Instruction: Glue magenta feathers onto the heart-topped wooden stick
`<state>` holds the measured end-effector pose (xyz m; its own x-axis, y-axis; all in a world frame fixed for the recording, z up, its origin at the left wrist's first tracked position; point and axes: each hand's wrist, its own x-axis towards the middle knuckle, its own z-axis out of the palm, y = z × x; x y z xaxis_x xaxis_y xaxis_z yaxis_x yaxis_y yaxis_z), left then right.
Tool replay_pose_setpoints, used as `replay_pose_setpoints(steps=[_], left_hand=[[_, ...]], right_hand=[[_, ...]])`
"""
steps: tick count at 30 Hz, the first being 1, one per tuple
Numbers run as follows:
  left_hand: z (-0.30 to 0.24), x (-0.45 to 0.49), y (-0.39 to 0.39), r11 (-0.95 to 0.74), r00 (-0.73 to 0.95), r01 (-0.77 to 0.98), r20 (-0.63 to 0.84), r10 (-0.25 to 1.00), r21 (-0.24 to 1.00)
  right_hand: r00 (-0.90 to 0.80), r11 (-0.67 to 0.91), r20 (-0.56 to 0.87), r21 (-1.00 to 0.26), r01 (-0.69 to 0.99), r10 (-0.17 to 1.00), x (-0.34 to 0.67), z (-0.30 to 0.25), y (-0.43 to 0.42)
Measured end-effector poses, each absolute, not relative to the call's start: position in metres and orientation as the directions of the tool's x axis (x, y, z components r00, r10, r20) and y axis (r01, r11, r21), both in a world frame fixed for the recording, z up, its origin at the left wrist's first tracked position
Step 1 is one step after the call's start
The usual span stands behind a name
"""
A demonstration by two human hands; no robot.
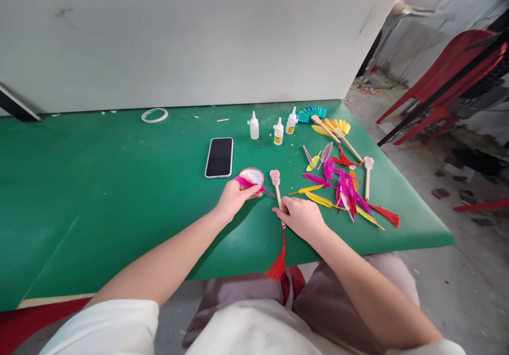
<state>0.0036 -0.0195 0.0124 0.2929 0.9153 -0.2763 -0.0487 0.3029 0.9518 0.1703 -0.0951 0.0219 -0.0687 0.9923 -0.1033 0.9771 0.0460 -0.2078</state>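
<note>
Fingers of the left hand [234,198] pinch a slim magenta feather [244,182] at a round, red-rimmed white dish [253,172]; those of the right hand [303,217] clasp a pale, red-tasselled wooden stick [279,197] near the smooth green table [139,212]'s edge.

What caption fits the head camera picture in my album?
Left-hand fingers pinch a magenta feather; right-hand fingers hold a pale wooden stick with a red tassel at a green table.
</note>
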Motion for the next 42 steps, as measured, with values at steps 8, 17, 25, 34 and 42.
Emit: replay_pose_setpoints(steps=[8,17,25,34,42], left_hand=[[0.002,0.004,0.014,0.147,0.291,-0.001,-0.14,0.947,0.989],[-0.001,0.006,0.02,0.112,0.32,-0.004,-0.105,0.942,0.994],[0.006,-0.001,0.013,0.068,0.291,0.097,-0.093,0.952,0.993],[0.002,-0.005,0.003,-0.515,0.341,0.334,0.408,0.847,0.79],[0.011,-0.007,-0.005,-0.857,0.546,0.176,0.677,0.494,0.483]], right_hand=[[-0.077,0.043,-0.153,-0.215,0.976,0.985,0.165,0.027,-0.109],[0.027,-0.041,-0.032,-0.618,0.785,0.999,0.207,0.053,-0.04],[0.276,-0.18,0.057,-0.631,0.755,0.959,0.217,0.024,0.104],[0.198,-0.07,0.136,-0.629,0.774,0.971,0.201,0.039,0.081],[0.301,0.154,0.254,-0.935,0.319,0.919,0.263,0.089,-0.03]])
